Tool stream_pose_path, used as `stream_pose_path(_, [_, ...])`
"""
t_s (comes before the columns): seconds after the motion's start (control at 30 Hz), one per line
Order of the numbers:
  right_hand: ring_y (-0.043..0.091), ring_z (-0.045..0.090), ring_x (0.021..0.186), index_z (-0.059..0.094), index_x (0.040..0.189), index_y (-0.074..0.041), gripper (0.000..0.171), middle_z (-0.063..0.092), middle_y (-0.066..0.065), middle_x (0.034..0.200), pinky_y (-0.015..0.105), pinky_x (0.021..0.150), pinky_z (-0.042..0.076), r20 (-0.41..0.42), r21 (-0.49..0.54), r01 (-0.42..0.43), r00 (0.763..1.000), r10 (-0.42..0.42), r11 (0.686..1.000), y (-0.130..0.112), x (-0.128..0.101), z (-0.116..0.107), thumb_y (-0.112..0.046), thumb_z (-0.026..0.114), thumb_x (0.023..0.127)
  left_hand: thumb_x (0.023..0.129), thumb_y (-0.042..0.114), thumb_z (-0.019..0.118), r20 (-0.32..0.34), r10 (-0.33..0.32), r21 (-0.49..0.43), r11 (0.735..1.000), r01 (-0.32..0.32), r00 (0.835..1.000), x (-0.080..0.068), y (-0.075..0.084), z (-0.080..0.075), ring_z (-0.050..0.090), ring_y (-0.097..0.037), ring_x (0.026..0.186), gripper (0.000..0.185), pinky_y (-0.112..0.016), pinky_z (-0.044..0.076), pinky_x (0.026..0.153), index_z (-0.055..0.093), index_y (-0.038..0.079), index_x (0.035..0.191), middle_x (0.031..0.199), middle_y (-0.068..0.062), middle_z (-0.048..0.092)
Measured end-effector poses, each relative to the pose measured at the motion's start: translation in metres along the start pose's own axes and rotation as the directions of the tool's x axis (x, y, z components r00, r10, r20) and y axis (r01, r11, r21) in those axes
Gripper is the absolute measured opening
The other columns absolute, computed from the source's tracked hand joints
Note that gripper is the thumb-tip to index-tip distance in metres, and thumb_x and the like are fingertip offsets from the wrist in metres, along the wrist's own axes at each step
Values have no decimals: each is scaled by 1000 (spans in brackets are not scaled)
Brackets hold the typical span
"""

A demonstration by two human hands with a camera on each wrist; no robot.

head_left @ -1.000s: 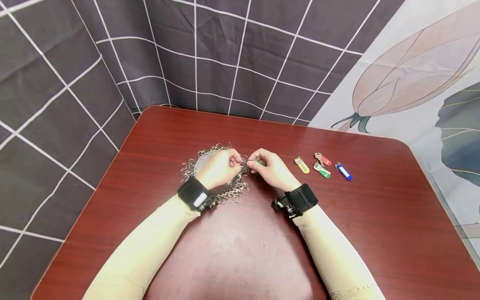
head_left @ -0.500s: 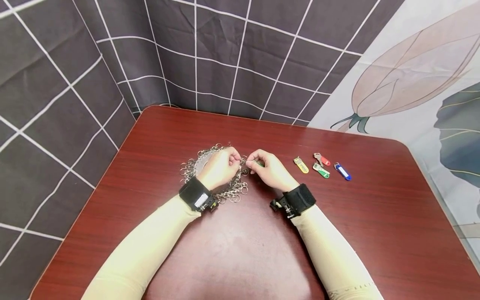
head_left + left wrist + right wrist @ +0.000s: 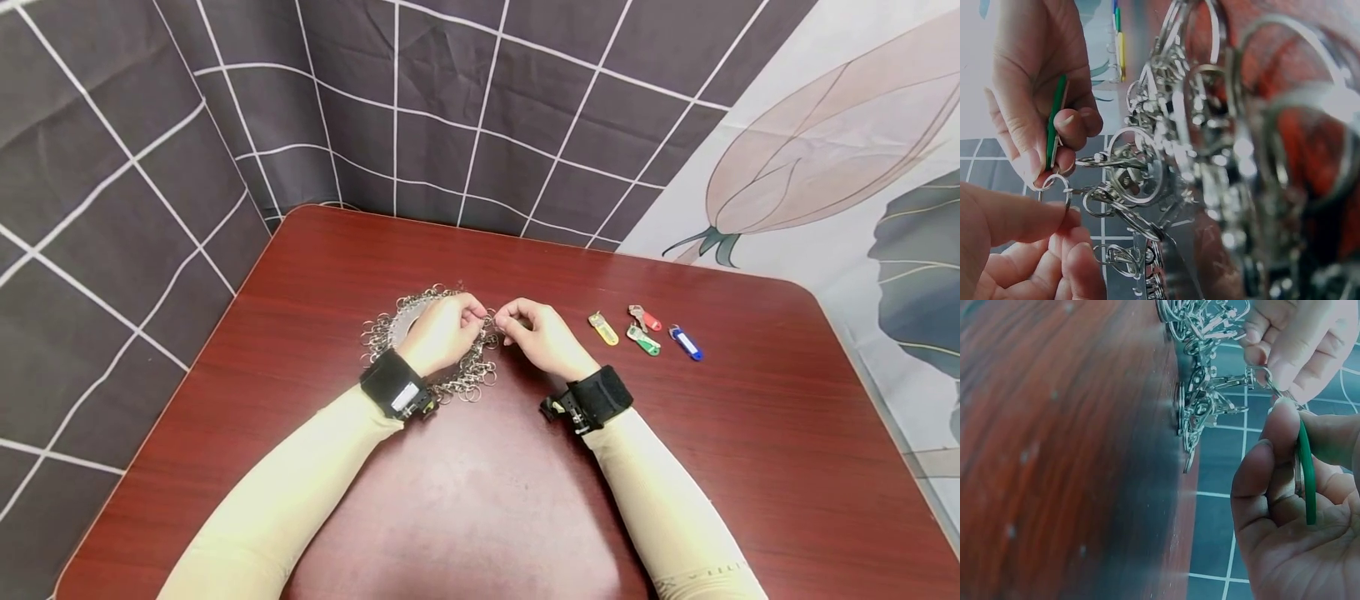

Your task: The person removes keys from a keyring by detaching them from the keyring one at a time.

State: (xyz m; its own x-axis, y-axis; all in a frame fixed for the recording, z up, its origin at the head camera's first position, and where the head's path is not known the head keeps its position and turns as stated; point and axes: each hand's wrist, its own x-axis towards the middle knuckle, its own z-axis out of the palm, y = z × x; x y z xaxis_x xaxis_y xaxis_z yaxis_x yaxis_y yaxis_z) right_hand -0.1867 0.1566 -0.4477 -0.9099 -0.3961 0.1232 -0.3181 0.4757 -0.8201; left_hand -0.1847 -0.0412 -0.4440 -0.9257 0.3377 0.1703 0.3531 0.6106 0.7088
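Observation:
A heap of silver key rings and clasps [image 3: 397, 329] lies on the red-brown table [image 3: 480, 500]. My left hand [image 3: 472, 316] hovers over the heap's right side and pinches one small key ring [image 3: 1054, 189] between thumb and forefinger. Just to its right, my right hand [image 3: 510, 321] pinches a green key tag [image 3: 1054, 122] edge-on, its own ring end meeting the small ring. In the right wrist view the green key tag [image 3: 1305, 478] sits between thumb and curled fingers, and the left hand's fingertips [image 3: 1285, 356] hold the ring by a clasp [image 3: 1235, 380].
Right of my hands lie a yellow key tag [image 3: 603, 329], a red key tag [image 3: 647, 318], a green key tag [image 3: 645, 340] and a blue key tag [image 3: 687, 342]. Checked dark cloth hangs behind the table, with a flower print to the right.
My right hand has closed in slightly to the left, bringing the green tag against the ring in my left hand. The head view has shifted a little.

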Motion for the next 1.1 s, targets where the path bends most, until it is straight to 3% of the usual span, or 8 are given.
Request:
stream_pose_path(0.17, [30,64,72,66,99,-1,15,66,15,87,24,62,46,-2,31,8,1000,-7,1000,-1,0,-1,-14,59,97,87,11,61,61,-17,2,1000,16,998,1,-2,1,61,-12,82,14,-26,50,75,67,10,100,87,1,65])
stream_pose_path(0.27, [36,63,72,64,100,5,15,65,21,87,22,60,44,-3,39,18,1000,-18,999,-17,-4,-2,-9,59,96,87,11,62,69,-7,20,1000,5,998,1,-3,2,59,-12,81,10,-26,49,73,65,12,96,87,1,63])
stream_pose_path(0.4, [41,61,73,63,99,9,13,63,26,85,20,59,43,0,50,24,1000,-24,998,-38,-9,-4,-3,58,95,87,10,61,54,14,29,999,-16,998,-1,-3,1,57,-12,77,7,-27,48,69,60,15,92,84,2,60])
stream_pose_path(0.73, [46,60,75,64,99,10,15,64,28,82,19,57,42,3,88,-12,1000,12,996,-38,-9,-5,-4,60,94,92,9,59,-31,35,16,999,-35,999,-1,1,0,58,-16,75,5,-32,47,67,58,11,96,82,-1,60])
stream_pose_path(1.0, [50,60,77,61,101,10,14,64,30,87,20,54,44,-17,127,-54,998,56,990,-36,-9,-4,-2,57,95,97,13,57,-36,18,5,1000,-18,999,1,6,-2,57,-17,77,6,-32,48,70,61,9,100,85,-2,60])
stream_pose_path(1.1, [50,58,70,60,101,10,14,64,29,83,20,51,42,-21,119,-46,999,49,992,-35,-8,-3,-2,56,95,97,12,56,-39,30,-9,999,-31,999,0,6,-4,58,-17,78,7,-32,48,71,62,8,100,86,-3,61])
